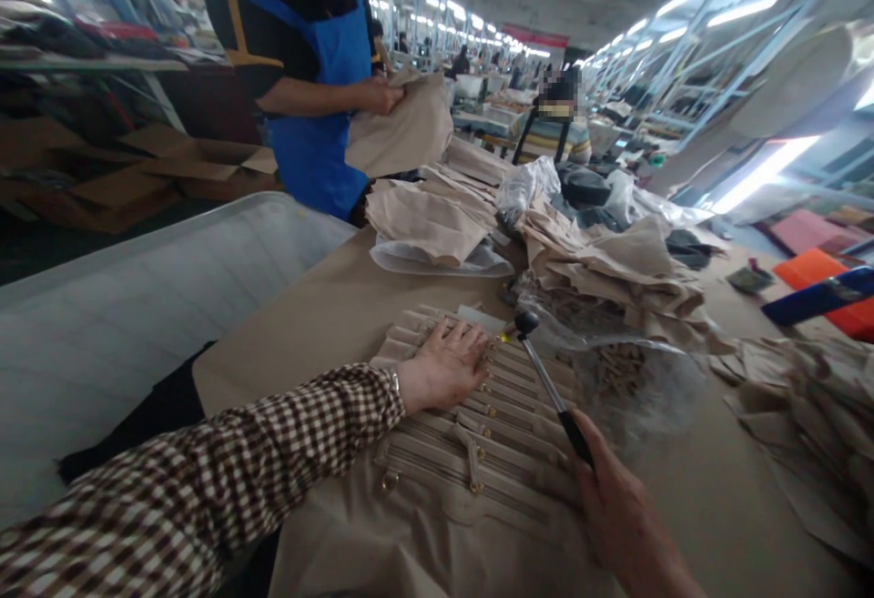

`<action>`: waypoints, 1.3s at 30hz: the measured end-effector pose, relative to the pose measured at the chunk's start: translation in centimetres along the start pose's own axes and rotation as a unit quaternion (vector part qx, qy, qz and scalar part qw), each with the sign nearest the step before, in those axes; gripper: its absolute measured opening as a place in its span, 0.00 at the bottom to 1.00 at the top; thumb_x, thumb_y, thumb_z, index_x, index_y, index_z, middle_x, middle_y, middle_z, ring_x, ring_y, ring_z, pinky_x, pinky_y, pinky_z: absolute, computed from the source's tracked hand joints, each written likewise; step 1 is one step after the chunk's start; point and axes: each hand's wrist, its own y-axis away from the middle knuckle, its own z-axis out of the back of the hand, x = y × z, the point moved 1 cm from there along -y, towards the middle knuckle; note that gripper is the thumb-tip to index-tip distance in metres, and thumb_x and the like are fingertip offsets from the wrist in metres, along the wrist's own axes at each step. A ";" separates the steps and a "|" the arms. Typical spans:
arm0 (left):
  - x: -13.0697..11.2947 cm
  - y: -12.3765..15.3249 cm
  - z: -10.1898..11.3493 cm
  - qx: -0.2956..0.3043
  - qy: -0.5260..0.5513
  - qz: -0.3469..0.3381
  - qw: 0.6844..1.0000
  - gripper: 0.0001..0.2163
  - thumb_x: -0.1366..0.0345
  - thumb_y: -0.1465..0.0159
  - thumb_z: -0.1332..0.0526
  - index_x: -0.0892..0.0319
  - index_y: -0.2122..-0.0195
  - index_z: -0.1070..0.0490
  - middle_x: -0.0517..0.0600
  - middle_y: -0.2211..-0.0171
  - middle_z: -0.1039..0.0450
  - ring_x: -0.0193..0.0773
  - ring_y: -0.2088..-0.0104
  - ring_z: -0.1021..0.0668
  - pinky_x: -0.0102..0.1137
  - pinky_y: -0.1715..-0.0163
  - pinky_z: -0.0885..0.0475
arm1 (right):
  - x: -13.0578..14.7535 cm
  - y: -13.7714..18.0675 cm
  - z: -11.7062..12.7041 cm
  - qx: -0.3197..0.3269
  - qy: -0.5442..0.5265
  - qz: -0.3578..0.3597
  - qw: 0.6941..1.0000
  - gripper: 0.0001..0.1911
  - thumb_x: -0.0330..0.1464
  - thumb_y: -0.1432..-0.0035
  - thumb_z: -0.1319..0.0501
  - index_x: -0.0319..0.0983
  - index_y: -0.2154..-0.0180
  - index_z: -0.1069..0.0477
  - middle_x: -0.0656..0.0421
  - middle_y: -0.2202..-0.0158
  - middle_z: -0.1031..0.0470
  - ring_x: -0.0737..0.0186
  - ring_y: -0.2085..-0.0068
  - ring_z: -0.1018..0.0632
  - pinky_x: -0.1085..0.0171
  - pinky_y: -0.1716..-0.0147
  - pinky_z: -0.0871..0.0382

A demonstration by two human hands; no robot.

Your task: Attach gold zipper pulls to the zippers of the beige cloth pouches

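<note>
My left hand (pixel 447 366) lies flat, fingers stretched out, on a row of overlapping beige zippered pieces (pixel 509 416). Small gold-coloured metal parts show along the zippers. My right hand (pixel 607 489) is closed around the black grip of a hammer (pixel 544 377). Its round black head is raised near the far end of the row, just right of my left fingertips. A small yellow spot shows beside the head; I cannot make out what it is. A loose beige strap (pixel 471 457) lies across the nearer zippers.
Beige fabric piles (pixel 437 216) and plastic-wrapped pieces (pixel 607 252) cover the table's far side. A clear bag (pixel 621 369) holds small beige strips. More fabric (pixel 812 407) lies at right. A white bin (pixel 170 279) stands left. A co-worker in a blue apron (pixel 320 106) holds beige fabric.
</note>
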 end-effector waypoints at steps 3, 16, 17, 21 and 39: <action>0.0 0.1 -0.4 -0.008 0.003 0.007 1.000 0.27 0.55 0.28 0.56 0.65 0.32 0.46 0.59 0.31 0.47 0.53 0.32 0.44 0.54 0.34 0.51 | -0.8 -0.5 -0.3 0.008 -0.006 0.012 1.000 0.29 0.38 0.36 0.53 0.38 0.36 0.38 0.47 0.43 0.27 0.47 0.46 0.23 0.51 0.52 0.24; 0.0 0.1 -0.8 -0.010 0.006 0.003 1.000 0.27 0.57 0.29 0.55 0.67 0.32 0.46 0.59 0.31 0.48 0.55 0.32 0.44 0.54 0.34 0.52 | -0.1 -0.7 0.4 0.016 0.020 0.033 0.999 0.30 0.36 0.35 0.54 0.32 0.35 0.39 0.43 0.45 0.26 0.47 0.48 0.21 0.54 0.55 0.22; 0.1 0.0 -0.7 -0.002 0.009 0.006 1.000 0.27 0.57 0.29 0.54 0.67 0.32 0.46 0.58 0.31 0.48 0.55 0.32 0.44 0.54 0.34 0.52 | -0.3 -0.6 0.4 0.030 0.023 0.028 0.999 0.30 0.36 0.35 0.54 0.33 0.36 0.38 0.44 0.46 0.25 0.47 0.50 0.20 0.55 0.57 0.22; 0.1 0.0 -0.7 0.000 0.001 0.003 1.000 0.27 0.59 0.29 0.55 0.67 0.32 0.46 0.59 0.31 0.49 0.55 0.32 0.45 0.55 0.34 0.52 | -0.6 0.5 0.6 -0.031 0.020 0.026 0.999 0.29 0.39 0.33 0.53 0.36 0.34 0.40 0.46 0.44 0.26 0.47 0.47 0.22 0.57 0.55 0.22; 0.1 0.0 -0.2 0.042 -0.005 0.010 0.999 0.27 0.57 0.29 0.57 0.64 0.31 0.48 0.56 0.30 0.51 0.55 0.31 0.47 0.53 0.34 0.52 | -0.4 3.3 -0.9 -0.007 0.062 0.145 0.987 0.26 0.31 0.32 0.53 0.38 0.34 0.40 0.49 0.46 0.24 0.54 0.50 0.20 0.62 0.58 0.21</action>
